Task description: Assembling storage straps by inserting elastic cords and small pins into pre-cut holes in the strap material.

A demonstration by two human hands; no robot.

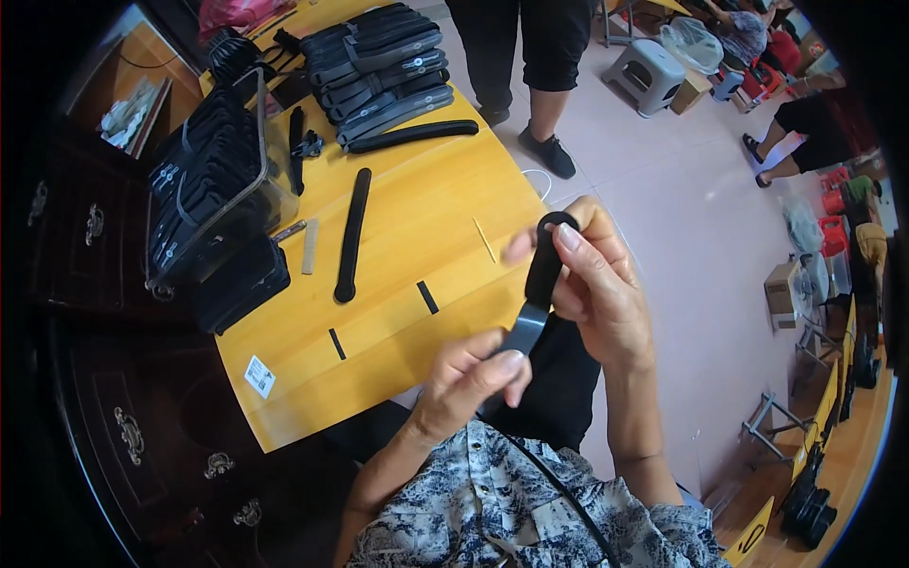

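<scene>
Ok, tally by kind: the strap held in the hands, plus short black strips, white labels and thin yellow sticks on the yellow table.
Held strap: 1
Short black strips: 2
White label: 1
Thin yellow stick: 1
Total: 5

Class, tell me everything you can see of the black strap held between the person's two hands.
The strap is a narrow, flat-looking band with a rounded upper end. Its upper part is matte black, perhaps fabric; the lower part looks greyer and shinier. It slants down leftward, in front of the person. The right hand grips the upper part, thumb near the rounded end; the left hand pinches the grey part. Fingers hide its lower end.
</scene>
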